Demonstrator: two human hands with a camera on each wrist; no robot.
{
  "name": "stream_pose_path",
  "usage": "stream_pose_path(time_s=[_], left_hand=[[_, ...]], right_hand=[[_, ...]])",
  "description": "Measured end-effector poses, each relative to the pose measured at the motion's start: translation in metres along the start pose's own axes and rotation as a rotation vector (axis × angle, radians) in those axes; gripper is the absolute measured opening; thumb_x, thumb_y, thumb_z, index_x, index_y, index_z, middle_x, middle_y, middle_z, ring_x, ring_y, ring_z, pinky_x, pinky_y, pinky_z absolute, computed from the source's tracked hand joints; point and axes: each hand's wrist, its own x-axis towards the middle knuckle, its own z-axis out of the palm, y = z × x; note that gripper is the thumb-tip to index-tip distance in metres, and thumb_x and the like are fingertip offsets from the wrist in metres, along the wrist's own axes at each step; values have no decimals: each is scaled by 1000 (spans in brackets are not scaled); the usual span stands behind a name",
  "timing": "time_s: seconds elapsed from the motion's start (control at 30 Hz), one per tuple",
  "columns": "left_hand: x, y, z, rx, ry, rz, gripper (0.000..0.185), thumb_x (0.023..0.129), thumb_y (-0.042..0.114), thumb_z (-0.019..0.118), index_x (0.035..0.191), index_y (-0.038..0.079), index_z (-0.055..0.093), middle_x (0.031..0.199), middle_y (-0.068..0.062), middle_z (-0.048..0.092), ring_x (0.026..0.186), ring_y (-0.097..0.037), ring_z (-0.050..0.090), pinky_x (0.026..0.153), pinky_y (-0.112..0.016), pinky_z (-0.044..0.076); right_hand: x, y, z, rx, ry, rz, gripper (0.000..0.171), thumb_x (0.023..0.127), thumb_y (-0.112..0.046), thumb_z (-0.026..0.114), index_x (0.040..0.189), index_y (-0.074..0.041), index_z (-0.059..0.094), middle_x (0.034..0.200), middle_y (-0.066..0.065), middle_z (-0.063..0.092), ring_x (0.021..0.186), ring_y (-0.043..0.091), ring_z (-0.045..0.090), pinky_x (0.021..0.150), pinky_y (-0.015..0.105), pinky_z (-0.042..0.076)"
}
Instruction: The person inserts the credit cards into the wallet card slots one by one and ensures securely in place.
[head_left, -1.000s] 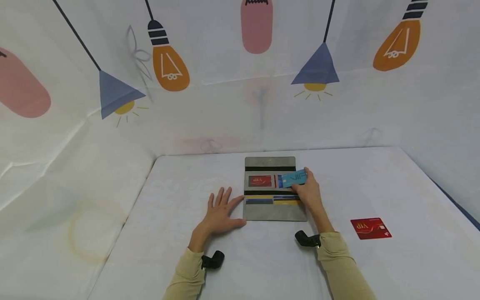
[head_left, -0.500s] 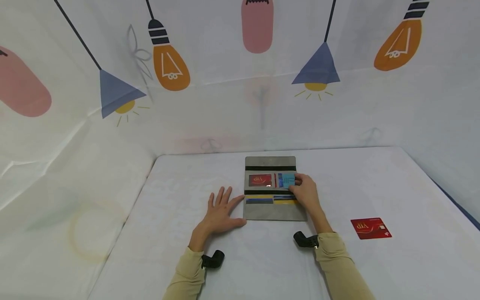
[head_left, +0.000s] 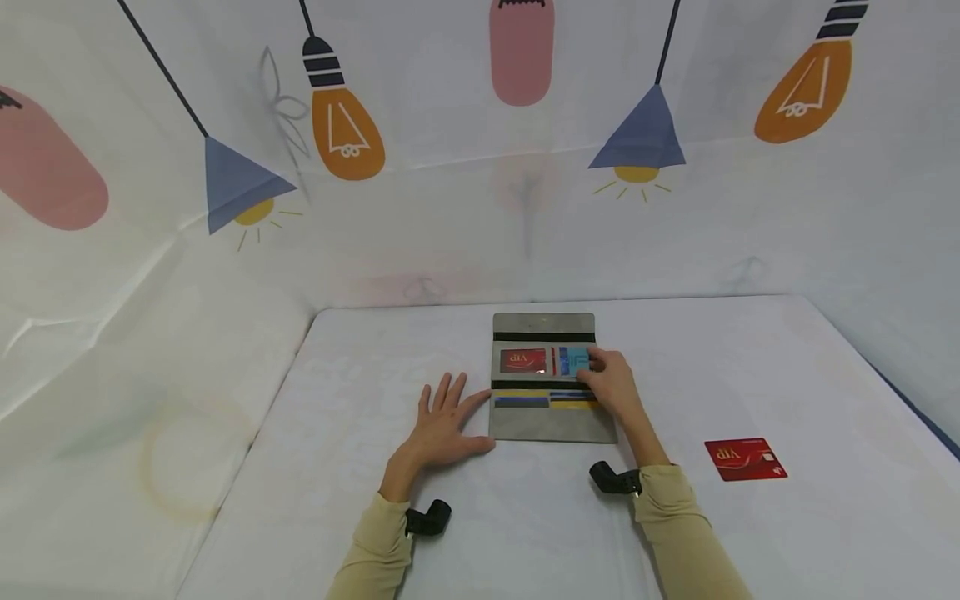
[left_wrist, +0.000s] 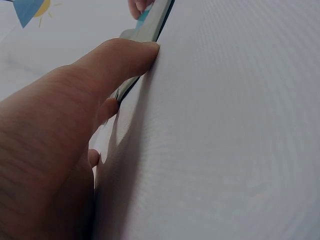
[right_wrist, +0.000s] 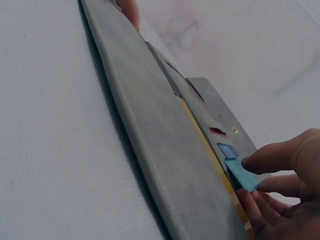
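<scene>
An unfolded grey wallet (head_left: 555,427) lies flat on the white table, with dark bands and several card slots across it. My right hand (head_left: 615,385) pinches the right end of a light-blue card (head_left: 577,360), whose left part sits in the wallet's right slot; the right wrist view shows thumb and fingers on the blue card (right_wrist: 242,174). A red VIP card (head_left: 523,361) shows in the slot to its left. My left hand (head_left: 444,429) rests with spread fingers on the table, thumb and forefinger touching the wallet's left edge (left_wrist: 150,30).
Another red VIP card (head_left: 746,459) lies on the table (head_left: 525,533) right of my right forearm. A white cloth wall (head_left: 450,225) printed with lamps and bulbs rises behind the table. Each wrist wears a small black camera (head_left: 428,518).
My right hand has moved left, sliding the blue card from a slanted position over the wallet further into the right slot. In the last half second it barely moves. My left hand keeps its place.
</scene>
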Motion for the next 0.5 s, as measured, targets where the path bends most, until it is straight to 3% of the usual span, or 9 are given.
stream_pose_path(time_s=[0.1, 0.33, 0.5], left_hand=[[0, 0, 0, -2, 1, 0, 75, 86, 56, 66, 151, 27, 42, 165, -15, 15, 152, -38, 1, 116, -64, -2], [-1, 1, -1, 6, -8, -3, 75, 86, 56, 65, 151, 28, 41, 165, -15, 15, 152, -37, 0, 116, -63, -2], [-1, 2, -1, 5, -3, 0, 75, 86, 55, 66, 151, 27, 42, 165, -15, 15, 152, -38, 1, 116, -64, -2]], right_hand=[[-1, 0, -1, 12, -14, 0, 60, 94, -13, 59, 146, 9, 39, 135, 29, 45, 125, 42, 49, 108, 53, 39], [-5, -1, -6, 69, -56, -17, 70, 99, -18, 54, 155, 3, 19, 143, 28, 47, 133, 40, 45, 113, 52, 33], [-5, -1, -6, 71, -95, -8, 70, 100, -20, 53, 157, -2, 16, 147, 26, 44, 137, 40, 41, 114, 52, 30]])
